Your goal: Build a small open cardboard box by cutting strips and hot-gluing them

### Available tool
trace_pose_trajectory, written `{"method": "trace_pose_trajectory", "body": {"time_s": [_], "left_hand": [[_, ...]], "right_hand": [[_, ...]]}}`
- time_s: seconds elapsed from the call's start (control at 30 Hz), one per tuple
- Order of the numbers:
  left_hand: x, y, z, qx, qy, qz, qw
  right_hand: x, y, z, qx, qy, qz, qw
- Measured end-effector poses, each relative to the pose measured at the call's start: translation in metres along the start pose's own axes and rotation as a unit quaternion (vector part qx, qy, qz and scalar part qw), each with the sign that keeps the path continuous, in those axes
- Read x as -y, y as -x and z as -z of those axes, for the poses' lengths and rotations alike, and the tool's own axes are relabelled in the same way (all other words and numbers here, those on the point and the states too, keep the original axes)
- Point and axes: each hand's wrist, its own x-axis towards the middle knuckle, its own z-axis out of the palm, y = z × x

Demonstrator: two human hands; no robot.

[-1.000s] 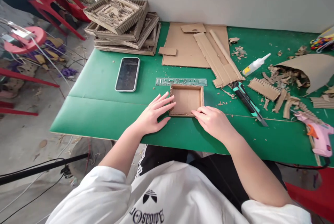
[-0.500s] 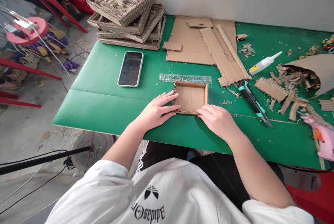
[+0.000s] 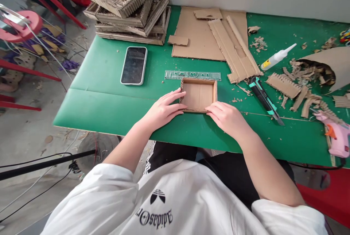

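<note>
A small, shallow cardboard box (image 3: 197, 95) without a lid sits on the green tabletop in front of me, its inside bare. My left hand (image 3: 166, 109) lies against its left side, fingers stretched and apart, with fingertips over the left wall and near the front corner. At the front right corner, my right hand (image 3: 225, 116) has its fingers pressed together on the box's edge. Just behind the box lies a clear plastic ruler (image 3: 193, 76). To the right rests a black and teal utility knife (image 3: 265, 100) with its blade out.
A phone (image 3: 133, 65) lies left, before stacked corrugated cardboard trays (image 3: 128, 19). Behind are a cardboard sheet (image 3: 188, 27) and strips (image 3: 232, 50). On the right are a glue bottle (image 3: 277, 58), cardboard scraps (image 3: 284, 83) and a pink glue gun (image 3: 337, 138).
The whole view has shifted slightly, so the table things sit a little higher in the picture. Both hands keep their places on the box.
</note>
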Motion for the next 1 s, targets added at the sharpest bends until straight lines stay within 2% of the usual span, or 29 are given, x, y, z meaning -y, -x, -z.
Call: {"method": "trace_pose_trajectory", "body": {"time_s": [0.37, 0.73, 0.9, 1.0], "left_hand": [[0.003, 0.0, -0.001, -0.005, 0.015, 0.002, 1.0], [-0.001, 0.001, -0.001, -0.01, 0.012, -0.003, 1.0], [-0.002, 0.001, -0.001, -0.012, -0.002, -0.005, 1.0], [-0.003, 0.001, 0.0, -0.01, 0.0, 0.0, 1.0]], "right_hand": [[-0.002, 0.0, 0.0, -0.002, -0.021, 0.006, 1.0], [-0.001, 0.0, -0.007, -0.01, -0.047, -0.027, 0.998], [-0.01, 0.008, 0.011, -0.016, -0.105, -0.06, 0.992], [-0.014, 0.013, 0.025, -0.022, -0.089, -0.086, 0.992]]}}
